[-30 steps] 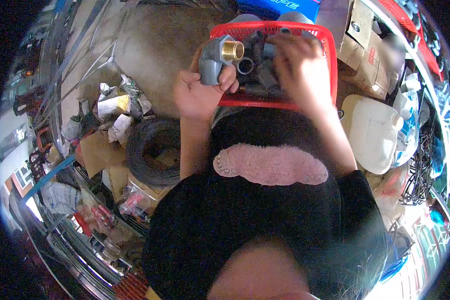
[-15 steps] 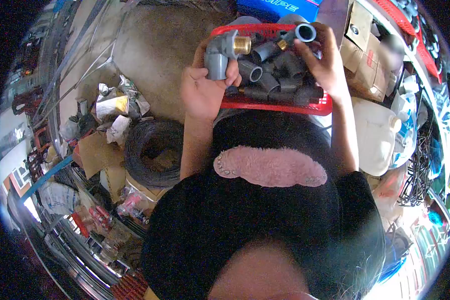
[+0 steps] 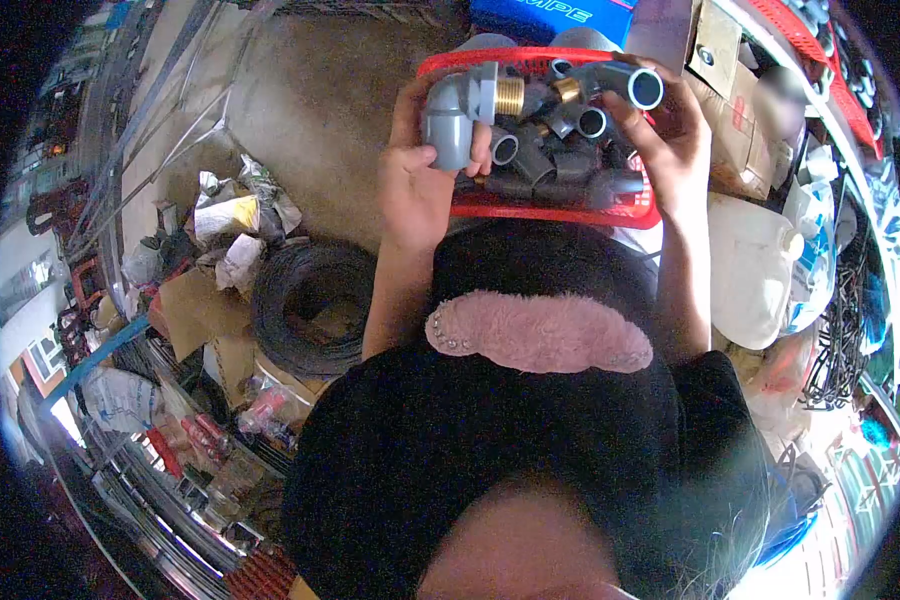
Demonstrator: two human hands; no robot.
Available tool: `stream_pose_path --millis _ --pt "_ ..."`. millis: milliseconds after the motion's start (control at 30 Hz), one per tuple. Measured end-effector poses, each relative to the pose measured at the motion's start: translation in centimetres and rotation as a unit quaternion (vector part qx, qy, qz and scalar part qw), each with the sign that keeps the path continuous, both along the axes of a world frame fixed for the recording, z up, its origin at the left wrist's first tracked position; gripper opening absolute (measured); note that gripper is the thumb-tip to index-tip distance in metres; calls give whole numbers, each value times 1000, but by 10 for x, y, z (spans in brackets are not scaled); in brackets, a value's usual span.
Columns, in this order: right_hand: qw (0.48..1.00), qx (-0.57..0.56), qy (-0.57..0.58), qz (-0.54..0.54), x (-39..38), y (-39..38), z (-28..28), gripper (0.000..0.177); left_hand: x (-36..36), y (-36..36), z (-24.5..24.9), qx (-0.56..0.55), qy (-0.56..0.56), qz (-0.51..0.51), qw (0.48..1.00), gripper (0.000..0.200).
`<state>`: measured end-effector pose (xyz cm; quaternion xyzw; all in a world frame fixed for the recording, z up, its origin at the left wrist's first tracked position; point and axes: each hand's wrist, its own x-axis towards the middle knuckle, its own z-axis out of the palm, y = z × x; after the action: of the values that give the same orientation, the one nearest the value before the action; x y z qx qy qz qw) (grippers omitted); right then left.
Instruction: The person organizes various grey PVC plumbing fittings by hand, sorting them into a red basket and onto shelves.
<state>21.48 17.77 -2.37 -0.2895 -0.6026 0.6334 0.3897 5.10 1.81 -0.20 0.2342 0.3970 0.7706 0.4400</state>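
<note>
My left hand (image 3: 418, 195) is closed around a large grey plastic pipe elbow (image 3: 452, 122), held up over the left side of the red basket (image 3: 545, 209). The elbow's brass threaded end points right, and its plain socket end faces down. In my right hand (image 3: 678, 150) is a smaller grey pipe elbow (image 3: 610, 76), its round open end turned toward me and a brass threaded part to the left. Fingers and thumb grip it from the right. Below both hands, several dark grey fittings (image 3: 535, 165) lie jumbled in the basket.
Behind the basket is a blue box (image 3: 555, 18). Cardboard boxes (image 3: 735, 135) and a white plastic jug (image 3: 755, 270) stand on the right. To the left are a coil of black tubing (image 3: 310, 305), torn cardboard (image 3: 202, 315) and crumpled wrappers (image 3: 232, 215).
The left elbow has moved slightly right and appears larger. My right hand has shifted right and turned its fitting, so more of the elbow and its brass end shows.
</note>
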Motion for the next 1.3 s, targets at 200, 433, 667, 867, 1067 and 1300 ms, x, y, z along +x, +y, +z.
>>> stream_pose_path --millis 200,433,667,867,1067,1300 --pt "974 125 -125 -141 7 8 -7 39 -14 -10 -7 -52 18 28 998 60" --pt "941 244 -224 -65 2 0 -10 47 -29 -14 -22 -67 -31 62 995 57" --pt "908 308 -271 81 -10 -22 -5 49 -34 -17 -24 -62 -33 59 996 56" --pt "943 228 -212 116 6 -9 -2 45 -34 -17 -22 -63 -28 64 996 55" --pt "946 206 -247 -40 41 23 -3 26 -36 -20 -20 -46 -41 59 996 54" --pt "803 375 -462 -10 43 5 -11 43 -37 -16 -27 -48 -60 54 996 55"
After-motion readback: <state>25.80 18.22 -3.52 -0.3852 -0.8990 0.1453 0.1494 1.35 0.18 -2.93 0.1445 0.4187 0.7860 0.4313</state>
